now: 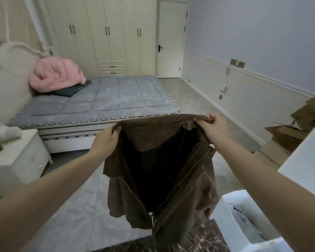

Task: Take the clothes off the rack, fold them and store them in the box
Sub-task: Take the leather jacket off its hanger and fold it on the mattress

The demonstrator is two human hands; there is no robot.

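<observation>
A brown suede jacket point(193, 190) with a dark lining hangs in the air in front of me, its front open and its snaps showing. My left hand point(105, 140) grips the left shoulder of the jacket. My right hand point(215, 128) pinches the collar edge at the right shoulder. The jacket's hem dangles just above the floor. A white box point(225, 211) stands at the lower right with light blue cloth point(244, 220) lying inside it. No rack is in view.
A bed with a grey mattress point(107, 100) lies ahead, with a pink blanket point(56, 73) and a dark flat item on it. A white nightstand point(16, 157) stands at the left. Cardboard boxes point(291, 133) sit by the right wall. A white surface point(307, 157) juts in at the right.
</observation>
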